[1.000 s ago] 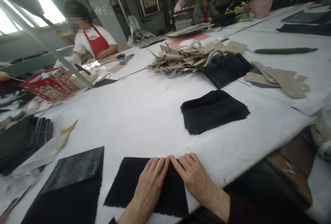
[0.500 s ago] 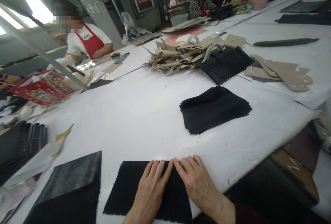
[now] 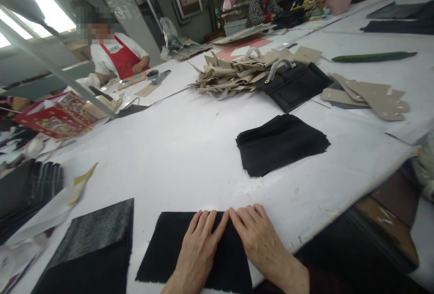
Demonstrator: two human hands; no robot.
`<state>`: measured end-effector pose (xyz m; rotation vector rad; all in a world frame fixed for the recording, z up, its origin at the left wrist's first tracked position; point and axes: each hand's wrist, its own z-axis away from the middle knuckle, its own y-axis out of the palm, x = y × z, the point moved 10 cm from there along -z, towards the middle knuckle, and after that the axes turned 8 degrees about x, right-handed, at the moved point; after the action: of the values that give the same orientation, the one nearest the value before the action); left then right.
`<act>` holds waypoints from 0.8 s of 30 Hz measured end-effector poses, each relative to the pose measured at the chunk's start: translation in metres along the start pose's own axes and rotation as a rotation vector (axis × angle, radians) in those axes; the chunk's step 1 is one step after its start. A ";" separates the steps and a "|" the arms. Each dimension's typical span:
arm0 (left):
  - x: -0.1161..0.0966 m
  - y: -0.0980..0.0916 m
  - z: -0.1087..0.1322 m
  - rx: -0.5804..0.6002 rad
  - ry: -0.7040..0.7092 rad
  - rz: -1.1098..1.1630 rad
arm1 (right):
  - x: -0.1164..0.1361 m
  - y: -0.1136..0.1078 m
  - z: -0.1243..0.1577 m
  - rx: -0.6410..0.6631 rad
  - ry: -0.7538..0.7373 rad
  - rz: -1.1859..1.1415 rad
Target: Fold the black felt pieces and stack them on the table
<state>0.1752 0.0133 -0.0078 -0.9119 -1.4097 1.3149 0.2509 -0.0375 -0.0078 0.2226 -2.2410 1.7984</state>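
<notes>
A black fabric panel [image 3: 159,248] lies flat on the white table, close to me. My left hand [image 3: 200,244] rests palm down on it, with fingers stretched toward its far edge. At the panel's right far corner lies my right hand [image 3: 254,235], fingers extended and pressing down. The tips of my two index fingers almost meet at that edge. To the left is a stack of black and grey pieces [image 3: 91,239]. Beyond my hands sits a pile of black fabric pieces [image 3: 281,144] with uneven edges.
Farther back are a heap of beige bag parts [image 3: 230,74], a black handbag [image 3: 298,83], beige straps [image 3: 373,95] and a cucumber [image 3: 375,56]. A person in a red apron [image 3: 124,56] works at the left, near a red paper bag [image 3: 57,117]. The table edge [image 3: 339,212] slants along my right.
My hands stay almost still on the black fabric panel. The person in the red apron has shifted slightly to the right.
</notes>
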 end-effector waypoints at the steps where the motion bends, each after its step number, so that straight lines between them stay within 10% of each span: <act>1: 0.000 0.000 0.000 0.006 -0.004 -0.002 | 0.000 0.000 0.000 0.000 -0.002 0.001; 24: 0.025 0.018 0.016 0.107 -0.106 0.090 | 0.001 -0.009 0.002 0.027 0.029 0.029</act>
<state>0.1522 0.0352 -0.0205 -0.8536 -1.3774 1.5109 0.2522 -0.0410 0.0010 0.1689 -2.2130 1.8356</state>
